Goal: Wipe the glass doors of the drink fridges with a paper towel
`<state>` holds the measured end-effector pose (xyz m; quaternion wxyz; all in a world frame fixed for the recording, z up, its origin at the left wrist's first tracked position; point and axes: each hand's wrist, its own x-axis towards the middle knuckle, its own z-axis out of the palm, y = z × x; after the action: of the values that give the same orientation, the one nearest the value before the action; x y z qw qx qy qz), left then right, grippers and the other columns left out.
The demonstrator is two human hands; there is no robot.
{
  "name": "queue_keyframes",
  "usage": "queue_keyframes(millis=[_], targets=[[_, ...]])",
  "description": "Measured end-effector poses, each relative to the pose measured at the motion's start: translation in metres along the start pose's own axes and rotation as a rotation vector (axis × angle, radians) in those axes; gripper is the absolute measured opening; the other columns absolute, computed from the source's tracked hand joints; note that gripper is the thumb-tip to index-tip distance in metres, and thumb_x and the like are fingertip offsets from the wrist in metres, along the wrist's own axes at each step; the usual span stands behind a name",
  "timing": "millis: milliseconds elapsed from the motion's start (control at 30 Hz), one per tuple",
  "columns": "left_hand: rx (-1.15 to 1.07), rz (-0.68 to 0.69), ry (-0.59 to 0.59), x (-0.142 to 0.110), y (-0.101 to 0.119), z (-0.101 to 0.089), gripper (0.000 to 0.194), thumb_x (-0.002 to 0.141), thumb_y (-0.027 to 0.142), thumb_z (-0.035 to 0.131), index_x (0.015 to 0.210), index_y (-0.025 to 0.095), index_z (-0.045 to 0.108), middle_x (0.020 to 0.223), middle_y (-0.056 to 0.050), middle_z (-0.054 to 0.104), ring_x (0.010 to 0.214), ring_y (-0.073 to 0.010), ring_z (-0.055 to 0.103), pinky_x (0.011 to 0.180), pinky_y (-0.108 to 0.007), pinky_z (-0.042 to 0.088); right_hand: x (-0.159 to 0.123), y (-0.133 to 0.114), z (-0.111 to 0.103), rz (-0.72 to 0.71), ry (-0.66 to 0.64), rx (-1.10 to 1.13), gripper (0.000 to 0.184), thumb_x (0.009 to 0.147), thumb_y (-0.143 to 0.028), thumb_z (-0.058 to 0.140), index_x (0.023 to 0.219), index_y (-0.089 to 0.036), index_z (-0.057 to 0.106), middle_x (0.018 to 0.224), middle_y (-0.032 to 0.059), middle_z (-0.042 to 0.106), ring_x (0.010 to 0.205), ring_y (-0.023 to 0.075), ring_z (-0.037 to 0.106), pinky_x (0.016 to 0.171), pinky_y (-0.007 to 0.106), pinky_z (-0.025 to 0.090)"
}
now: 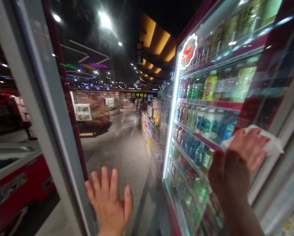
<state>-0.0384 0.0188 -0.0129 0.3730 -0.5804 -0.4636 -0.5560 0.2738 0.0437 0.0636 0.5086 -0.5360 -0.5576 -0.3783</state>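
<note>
Fingers spread, my left hand (107, 198) lies palm forward against the glass door (117, 137), beside its grey frame (52, 108). It holds nothing. On the right, my right hand (247, 149) presses a white cloth (274, 141) to the glass, its fingers laid over it. Motion blurs that hand, and its palm is hidden. Around it show shelves of bottled drinks (207, 123) in a lit cooler (170, 127). Whether part of the cooler is a reflection in the glass, I cannot tell.
A red chest with a glass top (19, 177) stands at the left, beyond the door frame. Behind the glass runs a grey shop floor (122, 131). Stacked boxes and bottles (152, 127) line the aisle, and a display stand (88, 114) is on its left.
</note>
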Motion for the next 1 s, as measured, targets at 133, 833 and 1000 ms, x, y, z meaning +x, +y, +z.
queue_keyframes(millis=[133, 833, 1000], targets=[[0.024, 0.043, 0.023, 0.004, 0.002, 0.0, 0.09, 0.097, 0.019, 0.064, 0.176, 0.023, 0.022, 0.187, -0.002, 0.014, 0.175, -0.026, 0.008, 0.144, -0.048, 0.003, -0.042, -0.068, 0.002, -0.574, -0.043, 0.183, 0.057, 0.107, -0.036, 0.057, 0.163, -0.035, 0.053, 0.162, -0.0023, 0.062, 0.167, 0.0294, 0.034, 0.143, 0.059, 0.01], [-0.282, -0.187, 0.28, -0.043, -0.009, 0.016, 0.073, 0.107, 0.032, 0.034, 0.178, 0.032, 0.013, 0.189, 0.006, 0.001, 0.175, -0.0266, -0.003, 0.145, -0.06, 0.001, 0.018, -0.174, 0.011, -0.786, -0.166, 0.362, 0.057, 0.11, -0.028, 0.055, 0.167, -0.031, 0.046, 0.176, -0.0082, 0.043, 0.17, 0.0172, 0.027, 0.145, 0.047, 0.006], [-0.27, -0.206, 0.317, -0.048, -0.012, 0.02, 0.074, 0.108, 0.037, 0.026, 0.178, 0.027, 0.005, 0.189, 0.002, -0.006, 0.174, -0.0303, -0.007, 0.144, -0.063, 0.006, 0.004, -0.221, 0.027, -0.75, -0.096, 0.326, 0.055, 0.111, -0.031, 0.046, 0.166, -0.026, 0.048, 0.179, -0.0114, 0.036, 0.174, 0.0214, -0.002, 0.142, 0.052, -0.015]])
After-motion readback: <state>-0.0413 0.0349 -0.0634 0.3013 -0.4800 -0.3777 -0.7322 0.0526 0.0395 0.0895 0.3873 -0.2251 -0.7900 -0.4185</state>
